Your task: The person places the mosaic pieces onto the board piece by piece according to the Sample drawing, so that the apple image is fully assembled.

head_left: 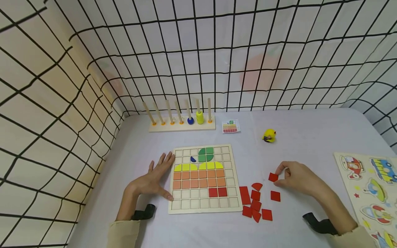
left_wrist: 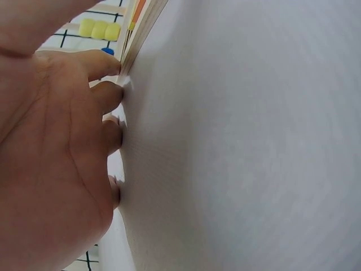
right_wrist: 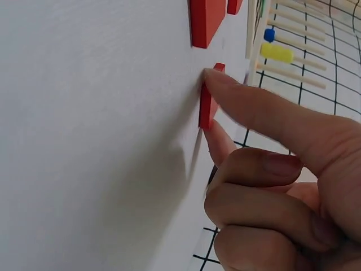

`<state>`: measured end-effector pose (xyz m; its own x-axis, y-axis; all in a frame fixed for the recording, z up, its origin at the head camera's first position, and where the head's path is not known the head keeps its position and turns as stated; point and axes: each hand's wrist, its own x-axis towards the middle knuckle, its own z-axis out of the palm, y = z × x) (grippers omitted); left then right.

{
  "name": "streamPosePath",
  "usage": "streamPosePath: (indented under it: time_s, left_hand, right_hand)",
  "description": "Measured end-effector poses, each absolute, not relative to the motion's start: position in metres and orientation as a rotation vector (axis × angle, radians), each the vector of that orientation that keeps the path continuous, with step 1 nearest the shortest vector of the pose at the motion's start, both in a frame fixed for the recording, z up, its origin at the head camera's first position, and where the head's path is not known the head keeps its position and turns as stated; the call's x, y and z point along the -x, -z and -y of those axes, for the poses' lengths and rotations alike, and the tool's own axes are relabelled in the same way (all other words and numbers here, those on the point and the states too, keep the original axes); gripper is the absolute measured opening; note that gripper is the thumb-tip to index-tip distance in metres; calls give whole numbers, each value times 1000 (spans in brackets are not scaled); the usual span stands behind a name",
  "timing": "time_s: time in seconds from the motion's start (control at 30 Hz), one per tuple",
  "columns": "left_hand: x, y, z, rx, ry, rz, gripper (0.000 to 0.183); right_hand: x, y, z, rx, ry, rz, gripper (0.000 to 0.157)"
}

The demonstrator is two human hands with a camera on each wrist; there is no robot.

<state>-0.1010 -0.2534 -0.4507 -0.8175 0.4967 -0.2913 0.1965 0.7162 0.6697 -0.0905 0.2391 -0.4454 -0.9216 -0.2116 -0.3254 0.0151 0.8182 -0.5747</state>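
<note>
We see bright light on the white table (head_left: pixel 198 231); black netting (head_left: pixel 214 16) bends near ten o'clock, perhaps through lens distortion. The right wrist view has a soft shadow (right_wrist: pixel 146 186) at seven, blurred beads (right_wrist: pixel 276 52) at two.

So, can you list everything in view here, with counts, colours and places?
Board: one, pale, mid-table
Green pieces: four, green, board's far part
Blue piece: one, dark blue, left of green
Yellow pieces: six, yellow, one row
Orange pieces: twelve, orange, two rows
Placed reds: two, red, on board
Loose reds: about nine, red, right of board
Held red: one, red, right hand
Rack: one, pale, far side
Blue bead: one, blue, on rack
Yellow beads: three, yellow, on rack
Card: one, multicoloured, beside rack
Duck: one, yellow, far right
Puzzle: one, multicoloured, right edge
Table: one, white, underneath
Mesh: one, black, around table
Sleeves: two, beige, near edge
Left hand: one, board's left edge
Right hand: one, above table
</note>
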Motion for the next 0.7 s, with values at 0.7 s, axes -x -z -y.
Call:
streamPosePath:
  time_s: [0.7]
  left_hand:
    - [101,451,255,-534,-873,-2465,147]
  right_hand:
    - [80,430,-90,532,1108,-2447,21]
